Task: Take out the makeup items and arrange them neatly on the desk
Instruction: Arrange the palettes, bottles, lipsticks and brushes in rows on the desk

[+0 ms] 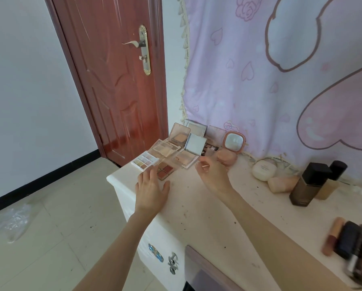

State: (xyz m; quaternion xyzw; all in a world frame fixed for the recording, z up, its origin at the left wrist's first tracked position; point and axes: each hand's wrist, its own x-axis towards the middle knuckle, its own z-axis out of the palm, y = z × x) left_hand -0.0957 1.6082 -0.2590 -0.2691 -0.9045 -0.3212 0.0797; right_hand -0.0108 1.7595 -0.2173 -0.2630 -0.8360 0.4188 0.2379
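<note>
Loosely, both hands [152, 189] (fingers straight) beside open palettes [147, 162] on desk [197, 206]

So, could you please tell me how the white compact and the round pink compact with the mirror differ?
The white compact is closed, while the pink compact stands open with its mirrored lid upright. The white compact is off-white; the pink compact is peach-pink. The white compact sits nearer the dark bottles, the pink compact beside the palettes. Both are rounded and rest on the desk by the curtain.
</note>
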